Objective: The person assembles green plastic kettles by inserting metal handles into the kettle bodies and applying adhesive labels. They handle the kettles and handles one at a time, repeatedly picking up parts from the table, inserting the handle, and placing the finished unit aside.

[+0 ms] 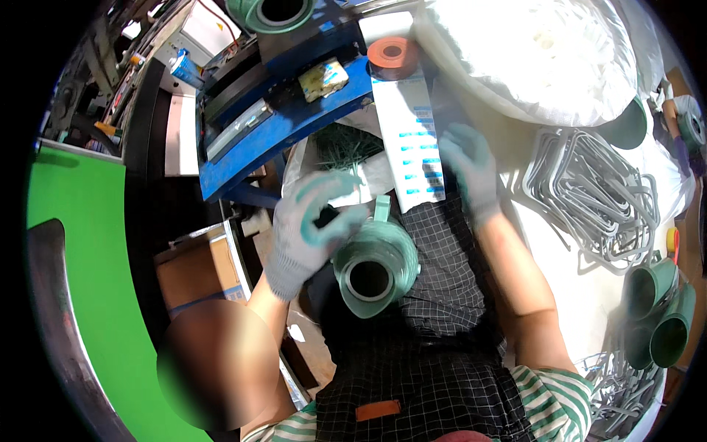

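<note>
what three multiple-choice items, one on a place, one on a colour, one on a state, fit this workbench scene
1. Where does the orange tape roll lie?
A. on the blue stand, at its right end
B. on the green floor
C. inside a green tube

2. What colour are the bent wire frames heaped at the right?
A. red
B. silver-grey
C. black

3. What is the left hand doing?
A. resting flat on the white sheet
B. hanging free, away from everything
C. its grip curled beside the pale green roll on the lap

Answers: 
1 A, the roll sits at the right end of the blue stand, beside the white label strip. 
2 B, the frames show pale metal against the white table. 
3 C, the gloved fingers bend against the roll, while the right hand lies open further up.
</note>
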### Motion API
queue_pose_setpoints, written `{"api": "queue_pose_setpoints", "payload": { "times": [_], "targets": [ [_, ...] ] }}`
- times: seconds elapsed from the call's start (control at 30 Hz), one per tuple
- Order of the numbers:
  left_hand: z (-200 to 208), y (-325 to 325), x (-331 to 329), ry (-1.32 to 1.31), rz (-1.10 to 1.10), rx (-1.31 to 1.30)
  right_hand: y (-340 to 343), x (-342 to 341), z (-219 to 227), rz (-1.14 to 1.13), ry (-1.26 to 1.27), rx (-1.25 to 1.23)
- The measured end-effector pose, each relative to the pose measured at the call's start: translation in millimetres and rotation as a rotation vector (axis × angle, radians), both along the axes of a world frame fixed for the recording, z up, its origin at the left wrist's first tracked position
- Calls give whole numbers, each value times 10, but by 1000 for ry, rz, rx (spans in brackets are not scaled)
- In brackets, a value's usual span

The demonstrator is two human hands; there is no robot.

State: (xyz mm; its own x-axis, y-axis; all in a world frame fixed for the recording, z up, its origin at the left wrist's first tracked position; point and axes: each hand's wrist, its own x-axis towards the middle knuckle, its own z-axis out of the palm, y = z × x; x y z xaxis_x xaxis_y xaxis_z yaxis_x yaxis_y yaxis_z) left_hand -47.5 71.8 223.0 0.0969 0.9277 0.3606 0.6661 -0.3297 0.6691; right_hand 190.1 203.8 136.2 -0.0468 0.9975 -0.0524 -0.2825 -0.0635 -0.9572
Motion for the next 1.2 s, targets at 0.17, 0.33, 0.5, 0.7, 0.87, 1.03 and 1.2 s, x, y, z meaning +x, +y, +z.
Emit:
{"api": "queue_pose_setpoints", "payload": {
  "times": [0.17, 0.33, 0.5, 0.7, 0.87, 1.03, 1.2],
  "targets": [
    [-277, 1125, 253, 205, 27, 97, 1300, -194, -1278, 472, 434, -392],
    [-870, 1993, 331, 434, 149, 174, 1401, -483, -1428, 331, 401, -383],
    [-1044, 2182, 362, 531, 144, 198, 1404, -370, -1430, 282, 323, -363],
    [-1006, 2054, 334, 417, 92, 267, 1203, -353, -1313, 358, 525, -408],
    [-824, 1281, 163, -174, 67, 105, 504, 145, -772, 72, 216, -273],
    [-1156, -245, -141, -587, 484, -338, -649, 1015, -463, 656, 167, -253],
    [-1039, -690, 685, -807, 395, -128, -1544, 1254, -15, 942, 393, -888]
  ]
}}
